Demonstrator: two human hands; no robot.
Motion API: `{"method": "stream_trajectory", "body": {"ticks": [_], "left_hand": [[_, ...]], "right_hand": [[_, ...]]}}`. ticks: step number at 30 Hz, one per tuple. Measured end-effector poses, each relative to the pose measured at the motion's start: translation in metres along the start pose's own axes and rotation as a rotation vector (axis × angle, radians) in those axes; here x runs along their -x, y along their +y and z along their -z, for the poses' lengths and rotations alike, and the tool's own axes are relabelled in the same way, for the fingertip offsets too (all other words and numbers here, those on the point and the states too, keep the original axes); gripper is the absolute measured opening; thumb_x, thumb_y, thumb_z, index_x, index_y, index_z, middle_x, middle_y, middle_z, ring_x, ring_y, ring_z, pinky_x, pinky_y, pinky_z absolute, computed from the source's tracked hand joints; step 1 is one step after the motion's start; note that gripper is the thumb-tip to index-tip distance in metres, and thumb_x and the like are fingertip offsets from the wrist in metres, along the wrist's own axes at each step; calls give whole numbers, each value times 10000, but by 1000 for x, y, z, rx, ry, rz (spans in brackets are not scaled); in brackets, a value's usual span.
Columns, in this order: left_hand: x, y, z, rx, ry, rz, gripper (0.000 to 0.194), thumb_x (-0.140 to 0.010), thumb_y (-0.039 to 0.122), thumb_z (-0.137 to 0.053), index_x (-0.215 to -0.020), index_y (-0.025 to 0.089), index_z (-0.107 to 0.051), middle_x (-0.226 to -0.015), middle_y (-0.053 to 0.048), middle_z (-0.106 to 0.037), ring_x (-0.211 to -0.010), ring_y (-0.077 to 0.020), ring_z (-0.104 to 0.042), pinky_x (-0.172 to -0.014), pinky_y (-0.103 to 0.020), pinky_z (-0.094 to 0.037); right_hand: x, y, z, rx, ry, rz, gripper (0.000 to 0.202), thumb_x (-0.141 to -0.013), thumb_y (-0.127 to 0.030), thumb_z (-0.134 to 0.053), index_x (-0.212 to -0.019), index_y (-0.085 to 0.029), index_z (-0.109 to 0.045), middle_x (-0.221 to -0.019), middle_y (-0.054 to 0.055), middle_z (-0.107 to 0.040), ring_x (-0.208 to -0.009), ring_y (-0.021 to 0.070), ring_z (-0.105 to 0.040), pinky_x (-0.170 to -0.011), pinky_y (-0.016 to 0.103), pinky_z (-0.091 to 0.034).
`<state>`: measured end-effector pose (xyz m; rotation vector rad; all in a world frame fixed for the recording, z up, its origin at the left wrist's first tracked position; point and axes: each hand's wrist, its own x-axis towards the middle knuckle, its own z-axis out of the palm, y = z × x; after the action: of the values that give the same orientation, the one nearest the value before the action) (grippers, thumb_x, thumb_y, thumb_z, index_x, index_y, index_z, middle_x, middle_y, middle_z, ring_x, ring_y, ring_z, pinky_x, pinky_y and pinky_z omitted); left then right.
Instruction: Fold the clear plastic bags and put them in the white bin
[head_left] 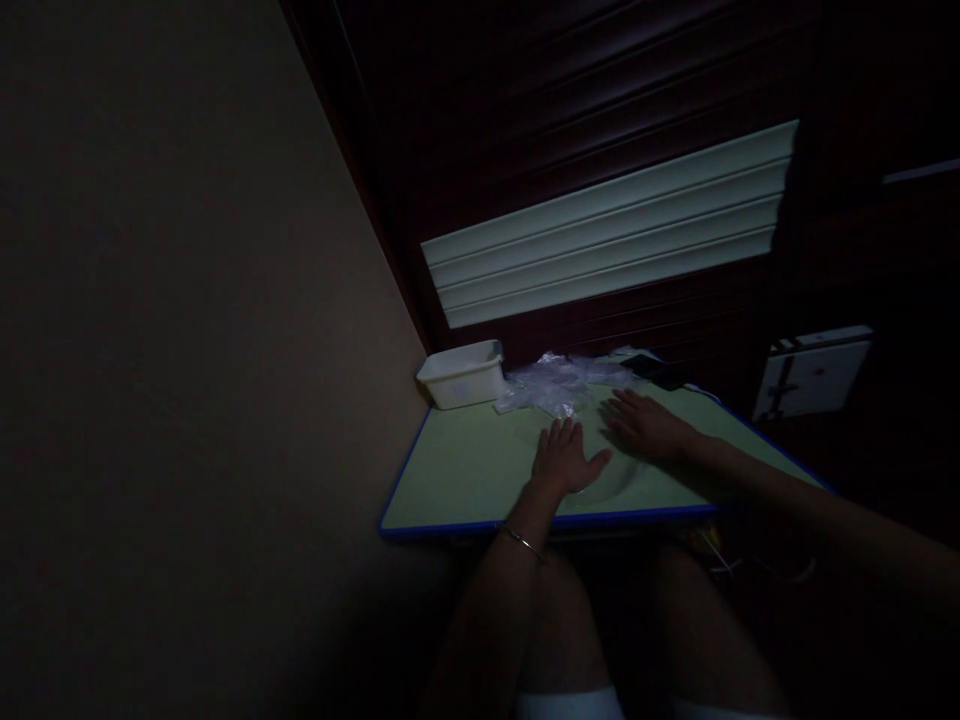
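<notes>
Both of my hands rest over a small pale-green table [465, 460] with a blue edge. My left hand [566, 460] lies palm down near the front, fingers stretched and thumb spread to the right. To its right and a little farther back, my right hand [646, 428] is also palm down, its fingers extended leftward. A faint, see-through shape [619, 482] shows on the tabletop between and below the hands; it may be clear plastic, but the dim light hides its kind. Crumpled clear plastic bags [559, 383] lie just beyond my fingertips.
A white plastic bin [463, 376] stands at the table's back left corner, beside the wall [225, 350]. A dark flat object [656, 371] with a pale cable lies at the back right. Slatted dark panels rise behind. A white box [814, 375] is right of the table.
</notes>
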<state>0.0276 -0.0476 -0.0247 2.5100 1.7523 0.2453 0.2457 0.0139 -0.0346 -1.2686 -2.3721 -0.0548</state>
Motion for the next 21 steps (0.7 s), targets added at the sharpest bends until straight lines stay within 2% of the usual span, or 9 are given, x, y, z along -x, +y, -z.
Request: {"method": "stream_trajectory", "body": {"ticks": [2, 4, 11, 16, 21], "left_hand": [[-1, 0, 0, -1, -17, 5, 965, -793, 797, -69, -1512, 167, -204, -1605, -72, -114, -1480, -277, -23, -1195, -483, -57], [-1, 0, 0, -4, -28, 8, 977, -785, 807, -66, -1516, 172, -189, -1607, -69, -100, -1480, -275, -5, -1195, -484, -44], [0, -1, 2, 11, -23, -4, 1035, -757, 841, -93, -1513, 140, -183, -1603, -93, -102, -1479, -284, -17, -1195, -482, -56], [0, -1, 1, 2, -7, 0, 1019, -761, 838, -103, -1515, 156, -173, -1603, -90, -111, -1480, -280, -21, -1194, -484, -60], [0, 0, 1, -10, -5, 2, 1031, -755, 845, -96, -1509, 148, -187, -1603, -90, -115, -1481, -275, -14, -1194, -483, -54]], "right_hand": [[11, -1, -1, 37, -38, -1, 613, -934, -521, -352, -1417, -154, -446, -1532, 175, -337, -1412, 378, -272, -1090, 590, -268], [18, 2, -2, 53, -56, -30, 609, -929, -526, -354, -1409, -165, -460, -1516, 172, -368, -1402, 390, -288, -1076, 602, -282], [20, 20, 6, 27, 9, -97, 593, -897, -434, -389, -1356, -69, -482, -1357, 216, -549, -1258, 341, -503, -1040, 470, -387], [24, 16, 9, -18, 51, -150, 630, -893, -427, -385, -1381, -30, -430, -1288, 243, -590, -1142, 336, -592, -946, 412, -460], [25, 12, 12, -58, 63, -159, 626, -868, -393, -427, -1363, -10, -442, -1272, 254, -597, -1116, 345, -605, -933, 410, -461]]}}
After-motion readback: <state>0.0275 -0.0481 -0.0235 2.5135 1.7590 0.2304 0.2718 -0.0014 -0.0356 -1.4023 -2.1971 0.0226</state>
